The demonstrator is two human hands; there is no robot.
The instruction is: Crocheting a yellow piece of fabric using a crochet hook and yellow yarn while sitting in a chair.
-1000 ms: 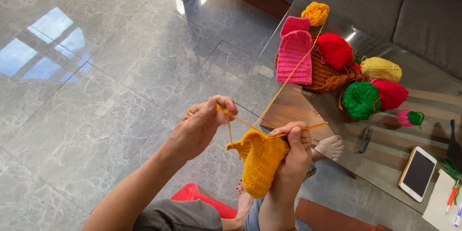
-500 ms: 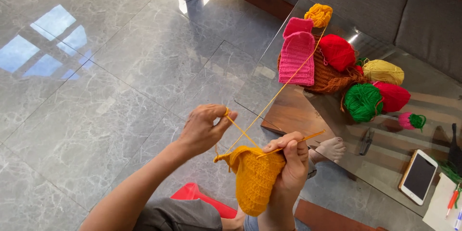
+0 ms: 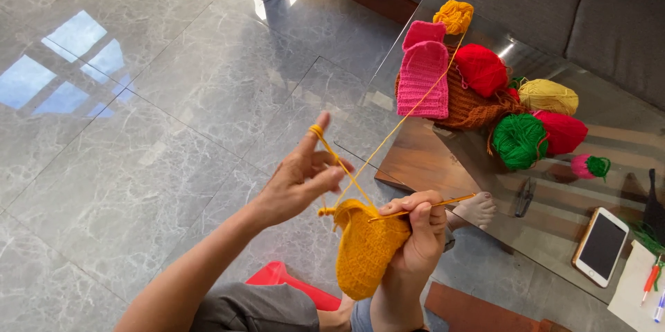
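Two hands work at the lower middle of the frame above a grey marble floor (image 3: 138,96). Leftmost, the left hand (image 3: 298,183) is spread loosely, its forefinger raised with orange yarn (image 3: 409,114) looped round the tip; the strand runs down from that finger to the crocheted piece. Just right of it hangs the mustard-yellow crocheted piece (image 3: 365,252), a small pouch shape pinched at its upper edge by the right hand (image 3: 415,245). That hand is clenched round both the fabric and a slim crochet hook (image 3: 433,205), which points toward the right of the frame. From the work the yarn climbs diagonally to an orange ball (image 3: 454,15) at upper centre, on a glass-topped table (image 3: 415,166). Next to that ball lies a pink knitted piece (image 3: 422,72), then a red ball (image 3: 480,69), a yellow ball (image 3: 548,96), a green ball (image 3: 519,139) and another red one. Farther right, near the lower right edge, a phone (image 3: 601,245) rests on the glass. A grey sofa (image 3: 554,0) fills the upper right.
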